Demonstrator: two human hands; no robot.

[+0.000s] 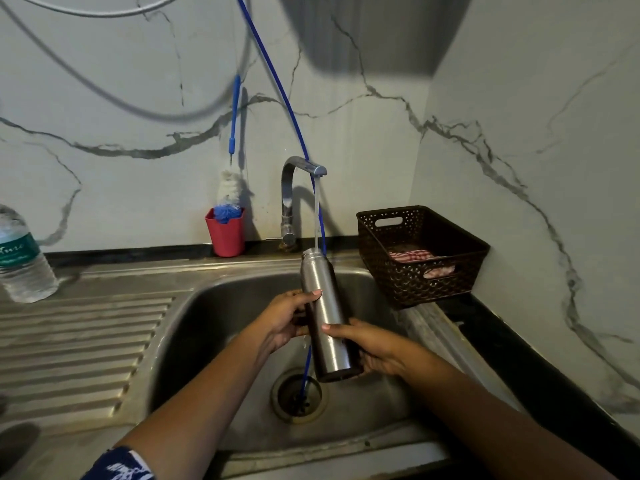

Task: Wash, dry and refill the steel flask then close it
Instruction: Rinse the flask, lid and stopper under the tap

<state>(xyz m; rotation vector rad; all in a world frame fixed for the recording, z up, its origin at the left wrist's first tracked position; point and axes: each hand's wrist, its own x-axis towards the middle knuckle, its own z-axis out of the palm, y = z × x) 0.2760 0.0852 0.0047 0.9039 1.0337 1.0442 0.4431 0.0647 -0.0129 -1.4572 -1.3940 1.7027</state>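
While water is running into its open neck, both hands are holding the flask (325, 306) slightly tilted over the sink (221, 306).

- Right hand (374, 348) is grasping the flask near its base, fingers curled underneath and thumb lying across the front.
- Left hand (289, 320) is grasping the middle, just up and left of the right, thumb pressing on the steel.
- Under both hands the drain (299, 396) is taking the run-off; a blue hose (277, 81) is hanging down into it.
- Above the hands the tap (301, 166) is pouring straight into the neck. No cap is showing.

Judging: washing is underway, at the rinse stage. Drying, refilling and closing are not yet done.

Next move is likely calling for a swill and tip-out, with a firm grip, since wet steel is probably slippery.

- Beyond the left hand, a brush (228, 192) is standing in a red cup (227, 235).
- Beyond the right hand, a basket (415, 282) is holding a checked cloth (412, 256), probably for drying.
- Far left of the left hand, a plastic bottle (20, 261) is standing.
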